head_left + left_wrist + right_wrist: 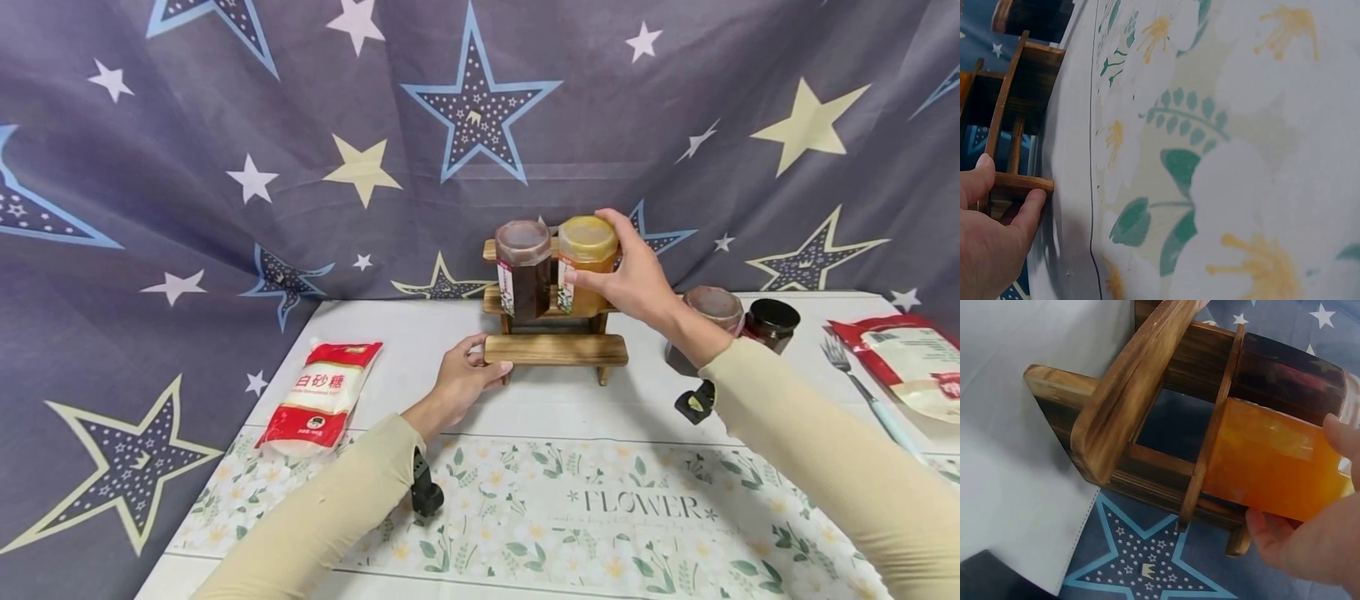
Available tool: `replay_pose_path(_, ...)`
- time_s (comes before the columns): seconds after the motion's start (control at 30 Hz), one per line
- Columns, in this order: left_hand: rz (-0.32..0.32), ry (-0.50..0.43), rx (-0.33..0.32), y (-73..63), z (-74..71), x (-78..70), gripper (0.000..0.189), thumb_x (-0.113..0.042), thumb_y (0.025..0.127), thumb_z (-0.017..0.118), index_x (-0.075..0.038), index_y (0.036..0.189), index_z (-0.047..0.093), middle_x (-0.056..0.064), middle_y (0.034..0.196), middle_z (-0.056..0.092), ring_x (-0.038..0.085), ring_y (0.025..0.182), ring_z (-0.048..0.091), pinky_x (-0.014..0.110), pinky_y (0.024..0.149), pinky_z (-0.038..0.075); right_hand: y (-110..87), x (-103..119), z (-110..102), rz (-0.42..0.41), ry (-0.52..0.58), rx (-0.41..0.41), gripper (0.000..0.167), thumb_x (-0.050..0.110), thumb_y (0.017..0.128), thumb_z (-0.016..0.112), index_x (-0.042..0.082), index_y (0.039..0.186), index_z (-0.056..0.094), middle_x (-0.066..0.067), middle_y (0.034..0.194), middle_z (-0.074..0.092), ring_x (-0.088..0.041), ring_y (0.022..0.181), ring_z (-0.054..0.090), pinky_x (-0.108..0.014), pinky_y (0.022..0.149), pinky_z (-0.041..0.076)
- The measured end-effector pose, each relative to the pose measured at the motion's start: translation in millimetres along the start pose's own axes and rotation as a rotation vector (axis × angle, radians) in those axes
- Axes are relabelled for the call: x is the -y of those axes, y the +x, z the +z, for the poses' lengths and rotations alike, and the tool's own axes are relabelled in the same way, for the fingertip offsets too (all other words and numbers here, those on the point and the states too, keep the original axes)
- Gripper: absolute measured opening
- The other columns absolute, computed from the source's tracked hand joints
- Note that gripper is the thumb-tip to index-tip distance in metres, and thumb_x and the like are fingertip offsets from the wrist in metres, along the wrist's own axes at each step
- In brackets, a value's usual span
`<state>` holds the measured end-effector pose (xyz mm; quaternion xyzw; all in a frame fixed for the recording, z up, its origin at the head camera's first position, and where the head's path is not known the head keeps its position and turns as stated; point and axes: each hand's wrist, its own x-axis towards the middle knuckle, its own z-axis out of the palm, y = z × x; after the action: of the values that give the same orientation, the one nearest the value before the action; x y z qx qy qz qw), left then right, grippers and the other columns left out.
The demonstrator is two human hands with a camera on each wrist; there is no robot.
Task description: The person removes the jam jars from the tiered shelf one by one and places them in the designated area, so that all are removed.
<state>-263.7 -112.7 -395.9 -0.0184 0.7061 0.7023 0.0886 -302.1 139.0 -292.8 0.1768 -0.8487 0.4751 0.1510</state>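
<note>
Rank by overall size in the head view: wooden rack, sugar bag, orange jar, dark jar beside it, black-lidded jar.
Wooden rack
Sugar bag
Orange jar and dark jar: too alike to rank
Black-lidded jar, partly hidden

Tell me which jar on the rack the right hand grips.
The orange jar, on the right in the head view, held by the right hand; the other jar on the wooden rack is dark.

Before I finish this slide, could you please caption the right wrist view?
The right hand grips an orange jar beside a dark jar on a wooden rack.
</note>
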Motion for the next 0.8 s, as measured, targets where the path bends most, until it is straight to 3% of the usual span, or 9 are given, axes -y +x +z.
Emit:
replay_pose_path(0.4, 0.008, 0.003, -0.011, 2.2, 1.0, 1.7, 0.067, 0.002, 0.086, 0.070, -0.006, 0.144, 0.040, 0.025, 0.120, 0.060, 0.019, 0.089, 0.065, 0.041, 0.091, 0.057, 1.0, -0.7, -0.2, 0.006, -0.008, -0.049, 0.087, 0.026, 0.075, 0.084, 0.014, 0.147, 0.036, -0.016, 0.128, 0.051, -0.030, 0.109, 0.052, -0.048, 0.084, 0.052)
replay_pose_path(0.8, -0.003, 0.010, -0.015, 0.9, 2.2, -0.7, 0.066, 0.002, 0.086, 0.070, -0.007, 0.144, 0.041, 0.024, 0.119, 0.061, 0.024, 0.093, 0.065, 0.040, 0.090, 0.057, 1.3, 1.6, -1.1, 0.021, -0.005, -0.068, 0.086, 0.024, 0.073, 0.086, 0.011, 0.145, 0.039, -0.016, 0.128, 0.051, -0.030, 0.110, 0.053, -0.048, 0.086, 0.053)
